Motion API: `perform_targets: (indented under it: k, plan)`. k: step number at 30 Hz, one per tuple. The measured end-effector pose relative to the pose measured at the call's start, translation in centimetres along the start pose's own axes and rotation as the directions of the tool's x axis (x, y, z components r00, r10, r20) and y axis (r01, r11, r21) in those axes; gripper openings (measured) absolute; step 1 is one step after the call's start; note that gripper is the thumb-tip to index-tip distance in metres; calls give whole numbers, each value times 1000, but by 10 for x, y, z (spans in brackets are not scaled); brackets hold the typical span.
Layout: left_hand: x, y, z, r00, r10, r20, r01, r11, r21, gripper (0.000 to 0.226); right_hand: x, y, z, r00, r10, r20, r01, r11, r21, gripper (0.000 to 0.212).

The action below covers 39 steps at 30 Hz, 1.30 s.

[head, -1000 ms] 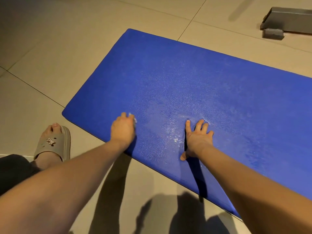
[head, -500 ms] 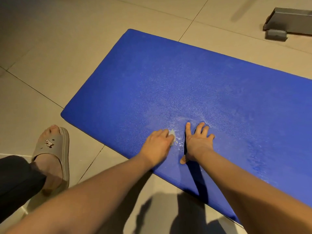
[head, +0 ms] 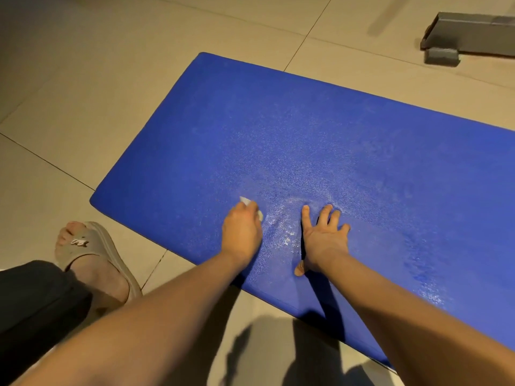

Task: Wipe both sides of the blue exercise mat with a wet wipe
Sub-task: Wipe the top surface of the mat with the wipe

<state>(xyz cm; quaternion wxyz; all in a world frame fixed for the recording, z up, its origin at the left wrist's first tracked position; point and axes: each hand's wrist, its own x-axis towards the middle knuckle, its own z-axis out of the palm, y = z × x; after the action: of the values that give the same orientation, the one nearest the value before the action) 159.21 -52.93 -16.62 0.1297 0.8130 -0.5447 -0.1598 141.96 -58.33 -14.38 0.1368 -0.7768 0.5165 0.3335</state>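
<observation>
The blue exercise mat [head: 306, 129] lies flat on the tiled floor [head: 83, 107], its long side running away to the right and its near left corner close to the person's foot. The left hand [head: 242, 232] rests on the mat near the front edge, fingers curled down over a wet wipe [head: 246, 201], of which only a small white corner shows beyond the knuckles. The right hand [head: 323, 238] lies just beside it, palm down, fingers straight and spread, holding nothing; its thumb points back toward the mat's front edge. A wet sheen [head: 282, 232] marks the mat surface between the two hands. A beige slipper [head: 94, 246] and a dark trouser leg [head: 33, 296] occupy the lower left. A grey metal object [head: 473, 34] lies on the floor at the upper right, well apart from the mat
</observation>
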Motion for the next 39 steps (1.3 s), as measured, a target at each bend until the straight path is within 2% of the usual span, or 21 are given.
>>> perform_targets:
  k: [3,5,7,8,10,12,13,15,21,23,25,27,29,31,34,36,37,39]
  plan:
    - [-17,21,11,970,216,113,-216,976,-6,13,-1,1,-1,1000,-11,-17,11,1000,-1,163]
    - [-11,16,6,905,388,173,-406,910,83,11,-3,5,-1,999,-30,-23,30,1000,-9,160]
    - [6,-4,-1,870,458,183,-490,843,222,10,-4,13,-2,997,-60,-57,60,998,-4,155]
    - [17,-17,-8,894,422,148,-447,850,277,11,-4,19,-3,994,-65,-91,66,998,15,152]
    - [40,-47,-22,973,230,2,-220,928,300,12,0,34,-11,992,-13,-125,21,998,56,151]
    - [57,-69,-36,995,6,-100,19,968,252,15,7,48,-18,997,68,-47,-65,996,62,160]
    - [62,-73,-38,993,-64,-103,87,969,233,16,11,52,-19,996,85,13,-86,995,57,164]
    - [67,-68,-37,990,-118,-77,131,973,188,15,16,53,-17,994,85,74,-89,995,54,168]
    - [46,4,-1,996,-81,-28,81,997,-15,17,25,43,-17,987,111,117,-117,992,45,173]
    - [30,35,17,999,4,38,-1,997,-77,16,29,40,-17,982,128,142,-135,990,44,174]
    - [13,53,28,977,165,133,-153,984,-96,13,31,37,-18,978,140,152,-150,987,57,174]
    - [10,47,25,908,359,216,-354,933,-63,11,31,37,-19,978,143,152,-155,986,65,174]
    - [24,25,12,856,447,260,-472,881,36,16,32,38,-18,979,138,151,-149,987,66,175]
    - [46,-5,-4,900,379,216,-412,900,139,20,32,39,-17,983,122,140,-133,989,71,175]
    - [82,-44,-25,997,78,20,-80,967,242,19,31,42,-15,988,102,117,-113,989,91,176]
    - [98,-52,-31,980,-185,-71,195,965,174,20,30,42,-15,989,97,110,-107,990,95,176]
    - [102,-48,-29,957,-277,-81,286,949,130,20,30,42,-15,989,97,111,-108,989,97,176]
    - [102,-28,-21,945,-318,-75,323,944,64,17,30,41,-15,988,100,114,-112,989,100,177]
